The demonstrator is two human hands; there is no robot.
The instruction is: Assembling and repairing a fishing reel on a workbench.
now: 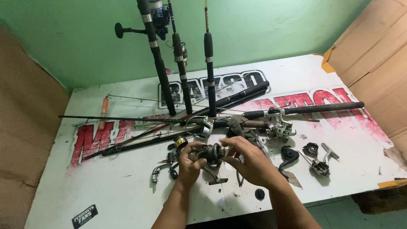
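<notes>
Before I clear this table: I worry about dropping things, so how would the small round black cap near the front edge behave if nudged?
The round black cap looks small and flat, so probably light and easily slid. Being round, it might roll if tipped on edge. It lies close to the white table edge, so a push could send it off.

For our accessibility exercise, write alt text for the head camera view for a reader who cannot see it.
Two hands, left hand and right hand, hold a dark reel above a white table. Rods and loose reel parts lie around it; three more rods stand against a green wall.
</notes>
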